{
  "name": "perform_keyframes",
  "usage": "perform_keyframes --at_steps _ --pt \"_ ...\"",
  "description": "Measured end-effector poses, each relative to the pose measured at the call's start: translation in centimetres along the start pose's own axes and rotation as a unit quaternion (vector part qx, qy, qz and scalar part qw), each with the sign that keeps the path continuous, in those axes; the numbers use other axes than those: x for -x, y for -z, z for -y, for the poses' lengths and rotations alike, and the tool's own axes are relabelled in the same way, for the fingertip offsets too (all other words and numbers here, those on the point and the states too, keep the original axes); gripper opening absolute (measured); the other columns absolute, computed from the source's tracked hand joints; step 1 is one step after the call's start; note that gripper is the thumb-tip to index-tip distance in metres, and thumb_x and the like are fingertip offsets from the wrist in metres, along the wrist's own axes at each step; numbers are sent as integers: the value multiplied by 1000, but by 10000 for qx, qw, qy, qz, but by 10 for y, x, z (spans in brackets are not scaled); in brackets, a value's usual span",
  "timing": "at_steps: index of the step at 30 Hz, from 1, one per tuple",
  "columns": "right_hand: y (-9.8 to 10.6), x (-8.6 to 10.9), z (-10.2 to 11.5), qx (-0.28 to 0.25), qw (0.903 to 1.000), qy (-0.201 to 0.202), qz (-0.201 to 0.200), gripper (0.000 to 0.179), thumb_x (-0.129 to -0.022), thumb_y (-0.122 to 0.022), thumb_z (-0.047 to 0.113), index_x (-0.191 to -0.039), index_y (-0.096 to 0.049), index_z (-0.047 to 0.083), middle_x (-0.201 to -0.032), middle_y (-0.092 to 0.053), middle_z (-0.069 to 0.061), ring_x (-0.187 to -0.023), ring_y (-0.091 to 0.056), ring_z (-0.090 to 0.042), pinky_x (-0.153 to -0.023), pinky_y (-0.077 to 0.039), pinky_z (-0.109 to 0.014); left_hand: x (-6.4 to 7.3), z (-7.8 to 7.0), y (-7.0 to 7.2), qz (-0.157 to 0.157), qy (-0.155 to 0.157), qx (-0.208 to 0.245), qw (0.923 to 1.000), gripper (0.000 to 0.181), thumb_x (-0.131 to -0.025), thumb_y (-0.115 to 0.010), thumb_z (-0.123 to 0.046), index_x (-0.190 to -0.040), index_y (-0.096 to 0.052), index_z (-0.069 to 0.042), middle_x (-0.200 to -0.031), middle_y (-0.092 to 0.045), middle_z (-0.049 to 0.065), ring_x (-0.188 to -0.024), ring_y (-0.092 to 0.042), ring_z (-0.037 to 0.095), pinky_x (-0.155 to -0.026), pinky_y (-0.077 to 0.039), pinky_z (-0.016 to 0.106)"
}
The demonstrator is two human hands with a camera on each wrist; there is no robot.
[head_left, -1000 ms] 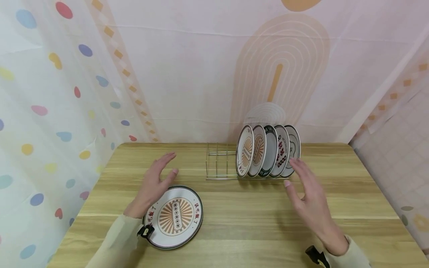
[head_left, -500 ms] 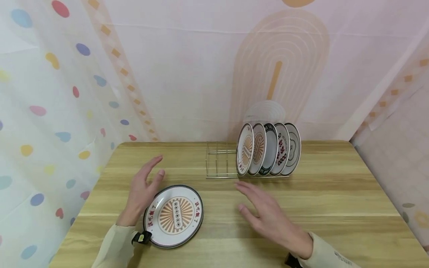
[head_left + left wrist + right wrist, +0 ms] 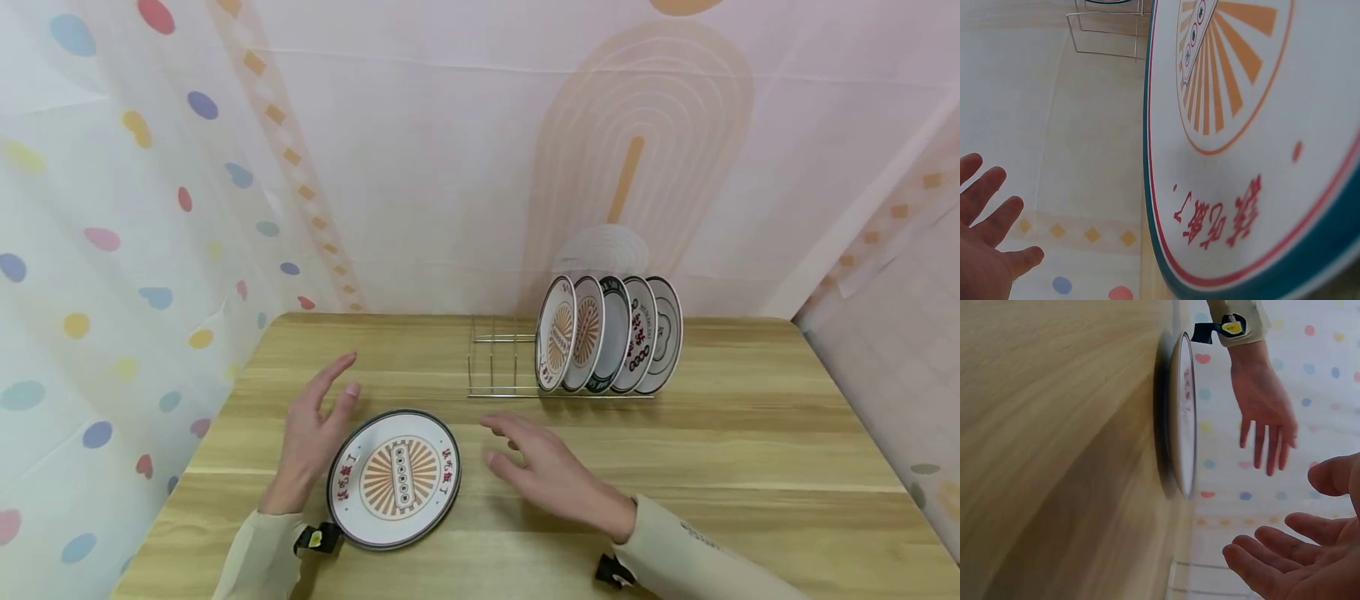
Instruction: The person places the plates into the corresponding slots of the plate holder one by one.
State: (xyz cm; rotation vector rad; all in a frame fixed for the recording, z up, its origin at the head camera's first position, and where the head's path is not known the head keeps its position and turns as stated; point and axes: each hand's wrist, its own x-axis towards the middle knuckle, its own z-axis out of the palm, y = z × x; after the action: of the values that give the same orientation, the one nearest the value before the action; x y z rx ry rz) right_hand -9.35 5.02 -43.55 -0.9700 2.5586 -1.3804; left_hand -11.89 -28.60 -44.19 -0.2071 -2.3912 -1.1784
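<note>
A white plate (image 3: 360,521) with a dark rim, an orange sunburst and red characters lies flat on the wooden table. A second edge shows under its rim; I cannot tell how many plates lie there. Just left of it hovers my left hand (image 3: 309,442), fingers spread and holding nothing. To the plate's right, my right hand (image 3: 551,471) is raised over the table with relaxed fingers, apart from the plate. In the right wrist view both the right hand (image 3: 1310,556) and the left hand (image 3: 1265,397) are off the plate (image 3: 1186,425).
Behind the plate stands a wire dish rack (image 3: 492,395). Several plates, among them a sunburst plate (image 3: 557,333), stand on edge in its right part; its left slots hold none. A patterned curtain (image 3: 435,167) hangs behind the wooden table (image 3: 750,450).
My right hand has moved left, from beside the racked plates to near the flat plate. My left hand has drawn back slightly to the left. The plates have stayed in place.
</note>
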Motion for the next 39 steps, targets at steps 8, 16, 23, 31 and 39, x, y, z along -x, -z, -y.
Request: perform_keyframes --at_steps 8,16,23,31,39 --pt "-25 -26 -9 -951 9916 -778 399 53 -106 -58 24 -151 -48 -1 -149 -56 -17 -129 -60 -35 -106 -51 -47 2 -3 4 -221 130 -4 9997 43 -106 -58 -22 -148 -58 -13 -152 -55 12 -144 -45 38 -121 -32 40" --pt "-39 -41 -18 -1373 9825 -1186 432 56 -103 -62 23 -150 -47 -3 -141 -61 -20 -128 -61 -35 -105 -52 -46 6 -3 9 -352 288 91 9989 42 -106 -58 -24 -148 -59 -17 -152 -56 7 -145 -45 21 -118 -30 24" --pt "-50 -54 -22 -1422 9811 -1266 355 48 -98 -68 16 -137 -57 -10 -120 -69 -16 -107 -68 -25 -88 -59 -33 7 -1 11 -399 254 161 9987 41 -106 -59 -21 -146 -60 -15 -151 -57 5 -144 -46 21 -118 -31 23" --pt "-60 -63 -20 -1527 9751 -1570 336 36 -91 -72 4 -125 -66 -5 -95 -68 -4 -73 -64 -10 -60 -59 -26 8 -2 11 -429 199 127 9988 40 -106 -58 -20 -146 -60 -13 -150 -58 6 -143 -46 16 -117 -31 21" --pt "-63 -67 -21 -1207 9787 -1615 399 23 -87 -76 -1 -110 -71 -5 -82 -64 -1 -65 -60 -8 -56 -56 -21 8 -2 12 -466 149 226 9985 40 -105 -59 -17 -145 -61 -13 -150 -58 6 -142 -47 15 -116 -33 21"
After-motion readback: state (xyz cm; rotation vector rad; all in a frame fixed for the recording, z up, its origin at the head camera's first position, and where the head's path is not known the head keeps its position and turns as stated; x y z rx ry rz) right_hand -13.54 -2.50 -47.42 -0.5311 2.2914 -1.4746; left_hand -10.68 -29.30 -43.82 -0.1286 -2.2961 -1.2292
